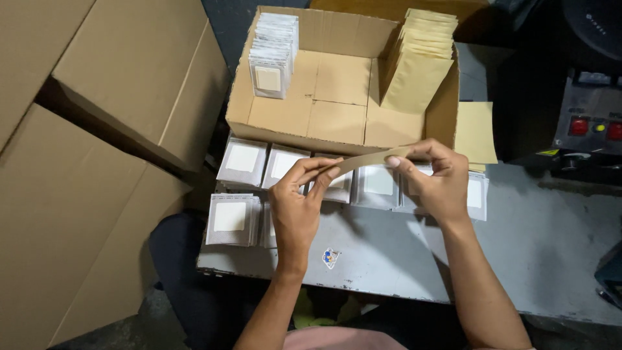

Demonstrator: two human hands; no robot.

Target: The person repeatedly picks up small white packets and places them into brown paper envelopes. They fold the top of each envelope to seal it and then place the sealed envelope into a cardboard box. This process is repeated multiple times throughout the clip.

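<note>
Brown kraft paper is what you've got between your hands from the head camera: a flat tan paper envelope [363,160], seen nearly edge-on, held just above the near wall of the open corrugated cardboard box [337,97]. Your left hand [299,201] pinches its left end, fingertips closed on the paper; your right hand [435,178] clamps the right end, thumb on top and fingers curled underneath. So the envelope's long axis runs left to right, almost level, rising slightly toward your right hand, and it spans the gap between the two grips. Neither hand is nearer than the other; each owns one end, and the middle hangs free between them. Beneath the envelope, on the grey metal table [518,246], lie rows of small clear-fronted packets with white square inserts [243,159], just under and in front of your knuckles, close but not touching the paper as far as I can tell. Inside the box, a stack of the same packets [273,55] stands in the left corner and a leaning stack of tan envelopes [420,58] fills the right. Off to your left sit large closed cardboard cartons [97,149]; to the right, a dark machine with red buttons [593,120].
</note>
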